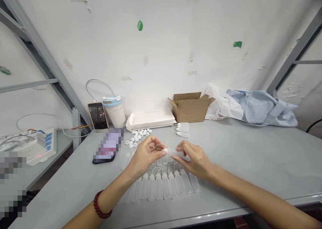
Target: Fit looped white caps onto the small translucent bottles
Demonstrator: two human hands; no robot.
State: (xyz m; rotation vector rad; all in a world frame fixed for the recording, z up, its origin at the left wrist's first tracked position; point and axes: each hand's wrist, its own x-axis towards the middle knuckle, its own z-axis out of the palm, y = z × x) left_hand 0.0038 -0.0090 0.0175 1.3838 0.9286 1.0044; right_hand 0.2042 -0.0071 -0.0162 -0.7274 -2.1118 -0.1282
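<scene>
Above the rows on the table, a small translucent plastic bottle (173, 151) lies sideways between my two hands. My left hand (146, 152) pinches the white cap (165, 150) at its neck, where a thin white cord loops up. The fingers of my right hand (195, 157) are closed around the bottle's body from the right. Below my hands, several similar bottles (158, 187) with white cords lie side by side in a row. Behind them, partly hidden by my hands, are more. Loose white caps (138, 135) are scattered beyond my left hand.
Two corded bottles (182, 130) lie farther back, near an open cardboard box (193, 108) and a flat white package (151, 119). On the left are a blurred phone (108, 146), another phone (98, 116) and a lidded cup (115, 113). Plastic bags (261, 106) rest at back right.
</scene>
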